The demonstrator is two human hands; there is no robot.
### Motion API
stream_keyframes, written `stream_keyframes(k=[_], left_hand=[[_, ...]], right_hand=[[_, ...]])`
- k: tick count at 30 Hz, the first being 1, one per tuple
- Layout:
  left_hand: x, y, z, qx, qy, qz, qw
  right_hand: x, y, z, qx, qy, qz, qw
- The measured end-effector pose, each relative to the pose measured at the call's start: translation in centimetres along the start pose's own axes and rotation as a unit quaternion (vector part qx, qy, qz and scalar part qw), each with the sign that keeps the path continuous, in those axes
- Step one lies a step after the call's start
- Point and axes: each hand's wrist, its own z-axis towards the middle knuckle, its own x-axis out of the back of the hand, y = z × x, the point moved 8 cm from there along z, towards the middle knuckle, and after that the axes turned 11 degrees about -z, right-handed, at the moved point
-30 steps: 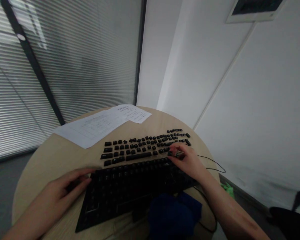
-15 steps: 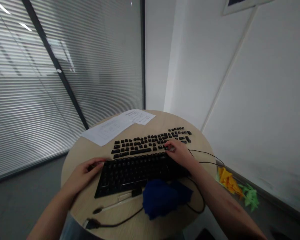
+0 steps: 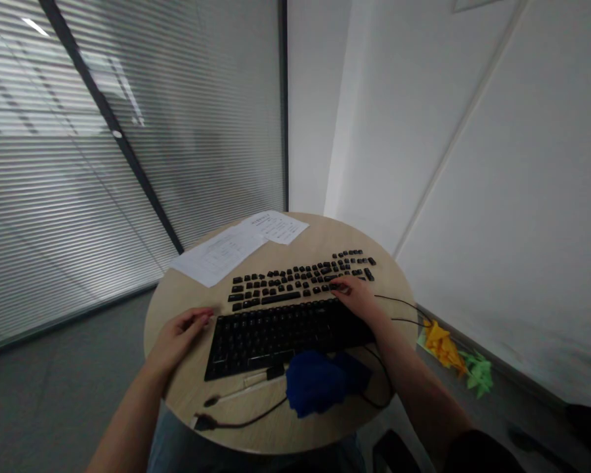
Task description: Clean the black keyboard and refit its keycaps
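Note:
A black keyboard lies on the round wooden table, with rows of loose black keycaps spread out behind it. My left hand rests on the table by the keyboard's left back corner. Its fingers are stretched out and hold nothing. Over the right part of the keyboard reaches my right hand, its thumb and fingertips pinched on a small black keycap at the row nearest the keyboard. The fingers partly cover that keycap, and the hand and wrist hide the keyboard's right end.
In front of the keyboard lie a blue cloth, a thin brush-like tool and a cable with a USB plug. Printed sheets lie at the back left. Orange and green crumpled pieces are beyond the table's right edge.
The camera view has shifted slightly. My left fingertips have come a little away from the keyboard's corner. My right hand stays at nearly the same spot by the loose keycaps.

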Motion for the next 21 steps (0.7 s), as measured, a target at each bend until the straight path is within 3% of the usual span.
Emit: stream_keyframes(k=[5, 10, 16, 21], left_hand=[[0.4, -1.1, 0.2, 0.02, 0.007, 0.012, 1.0], [0.5, -1.3, 0.1, 0.007, 0.014, 0.031, 0.999], [-0.1, -1.0, 0.1, -0.003, -0.014, 0.062, 0.998], [-1.0, -0.8, 0.1, -0.036, -0.049, 0.091, 0.994]], right_hand=[[1.1, 1.5, -2.8, -0.081, 0.01, 0.024, 0.996], [-0.1, 0.0, -5.7, -0.04, -0.014, 0.002, 0.999], [-0.8, -1.2, -5.3, 0.019, -0.031, -0.026, 0.999], [-0.8, -1.2, -5.2, 0.029, -0.025, -0.035, 0.999]])
